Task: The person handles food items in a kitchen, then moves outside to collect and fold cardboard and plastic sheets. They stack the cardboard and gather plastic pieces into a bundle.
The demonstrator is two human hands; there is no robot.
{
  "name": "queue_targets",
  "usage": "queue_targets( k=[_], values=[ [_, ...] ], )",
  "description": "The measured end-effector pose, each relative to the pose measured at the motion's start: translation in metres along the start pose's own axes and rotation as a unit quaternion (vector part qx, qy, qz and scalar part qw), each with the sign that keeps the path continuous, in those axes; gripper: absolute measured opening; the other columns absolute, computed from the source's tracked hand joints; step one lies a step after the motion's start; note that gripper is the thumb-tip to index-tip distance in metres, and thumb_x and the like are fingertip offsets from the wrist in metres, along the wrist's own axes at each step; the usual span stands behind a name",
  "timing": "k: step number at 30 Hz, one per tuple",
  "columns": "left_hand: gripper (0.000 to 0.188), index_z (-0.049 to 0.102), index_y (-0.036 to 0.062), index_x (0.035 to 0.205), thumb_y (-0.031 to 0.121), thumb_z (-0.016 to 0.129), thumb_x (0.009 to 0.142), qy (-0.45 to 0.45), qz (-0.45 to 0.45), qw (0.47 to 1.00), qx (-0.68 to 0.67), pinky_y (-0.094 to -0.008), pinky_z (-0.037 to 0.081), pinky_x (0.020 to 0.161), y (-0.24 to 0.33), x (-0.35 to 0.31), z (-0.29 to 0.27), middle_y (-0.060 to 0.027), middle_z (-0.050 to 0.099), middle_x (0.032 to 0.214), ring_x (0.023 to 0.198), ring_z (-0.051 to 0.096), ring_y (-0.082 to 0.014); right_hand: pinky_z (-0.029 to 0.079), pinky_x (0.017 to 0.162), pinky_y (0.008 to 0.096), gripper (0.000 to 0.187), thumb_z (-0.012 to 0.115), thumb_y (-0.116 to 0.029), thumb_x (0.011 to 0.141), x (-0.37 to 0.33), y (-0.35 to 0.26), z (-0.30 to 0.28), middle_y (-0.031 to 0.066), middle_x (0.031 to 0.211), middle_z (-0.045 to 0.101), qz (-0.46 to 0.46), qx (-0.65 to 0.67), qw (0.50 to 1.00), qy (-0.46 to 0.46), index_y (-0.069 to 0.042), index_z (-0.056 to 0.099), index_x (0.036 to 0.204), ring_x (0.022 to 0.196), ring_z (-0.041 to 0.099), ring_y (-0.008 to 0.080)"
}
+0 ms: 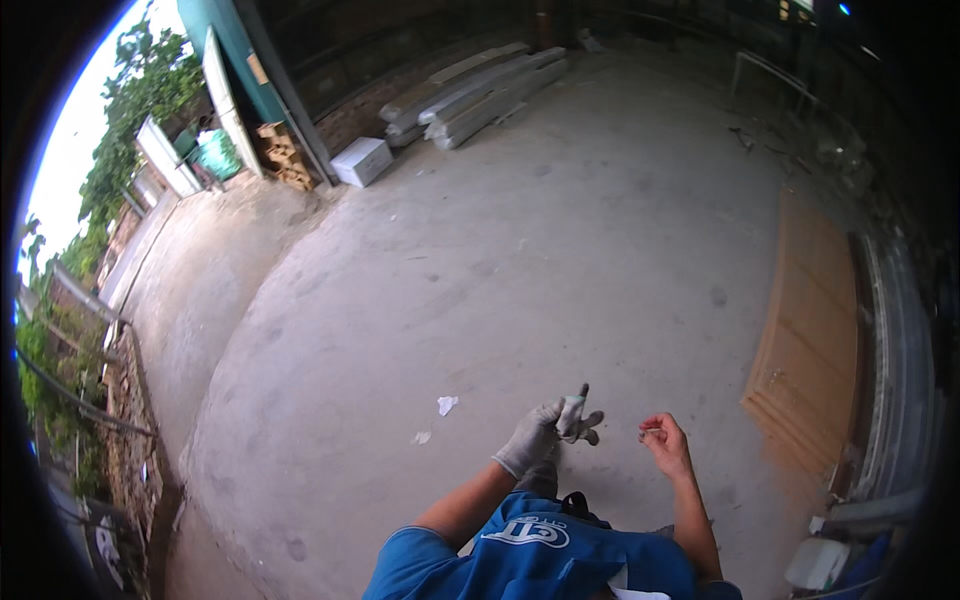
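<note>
My left hand wears a pale grey work glove and is closed around a second work glove. That glove's dark-tipped fingers stick out upward and to the right. A short way to the right, my right hand is bare and apart from the glove. Its fingers are curled in toward the thumb; whether something small is pinched there is too small to make out. Both hands are in front of my blue shirt, above the concrete floor.
White scraps lie on the floor left of my hands. Flat brown boards are stacked at the right, beside long metal profiles. Wrapped long bundles and a white box stand at the back. A white container is at lower right.
</note>
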State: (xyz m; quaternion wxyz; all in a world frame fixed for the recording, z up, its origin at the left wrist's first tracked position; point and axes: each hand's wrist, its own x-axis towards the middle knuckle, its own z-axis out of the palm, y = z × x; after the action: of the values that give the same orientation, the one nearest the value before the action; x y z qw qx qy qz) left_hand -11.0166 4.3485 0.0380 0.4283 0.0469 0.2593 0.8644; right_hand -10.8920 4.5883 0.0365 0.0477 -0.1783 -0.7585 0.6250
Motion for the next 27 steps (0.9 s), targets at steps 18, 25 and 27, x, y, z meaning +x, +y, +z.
queue_targets(
  k=[18, 25, 27],
  values=[
    [0.045, 0.066, -0.0014, 0.107, 0.039, 0.051, 0.093, -0.077, -0.261, 0.959, 0.079, -0.0584, 0.052, 0.072, -0.021, 0.629, 0.108, -0.0161, 0.058, 0.093, 0.087, 0.054, -0.0296, 0.051, 0.068, 0.0364, 0.015, 0.067, -0.020, 0.083, 0.330, 0.064, -0.398, 0.0103, 0.084, 0.067, 0.075, -0.214, 0.921, 0.316, -0.008, 0.064, 0.092, 0.078, 0.066, 0.0270],
    [0.032, 0.058, 0.0062, 0.116, 0.031, 0.049, 0.097, -0.046, -0.151, 0.987, 0.033, -0.0623, 0.053, 0.081, 0.003, 0.829, 0.147, -0.0221, 0.058, 0.117, 0.112, 0.056, -0.0383, 0.049, 0.069, 0.0409, 0.019, 0.068, -0.022, 0.081, 0.604, -0.041, -0.464, 0.0071, 0.086, 0.065, -0.144, -0.197, 0.965, 0.099, -0.011, 0.060, 0.094, 0.081, 0.065, 0.0277],
    [0.031, 0.052, 0.0069, 0.117, 0.030, 0.053, 0.096, -0.067, -0.135, 0.986, 0.072, -0.0601, 0.052, 0.081, 0.008, 0.895, 0.150, -0.0173, 0.054, 0.113, 0.110, 0.056, -0.0337, 0.049, 0.069, 0.0411, 0.024, 0.070, -0.022, 0.080, 0.665, -0.055, -0.483, 0.0075, 0.091, 0.065, -0.157, -0.200, 0.965, 0.068, -0.011, 0.059, 0.098, 0.082, 0.065, 0.0279]
  ],
)
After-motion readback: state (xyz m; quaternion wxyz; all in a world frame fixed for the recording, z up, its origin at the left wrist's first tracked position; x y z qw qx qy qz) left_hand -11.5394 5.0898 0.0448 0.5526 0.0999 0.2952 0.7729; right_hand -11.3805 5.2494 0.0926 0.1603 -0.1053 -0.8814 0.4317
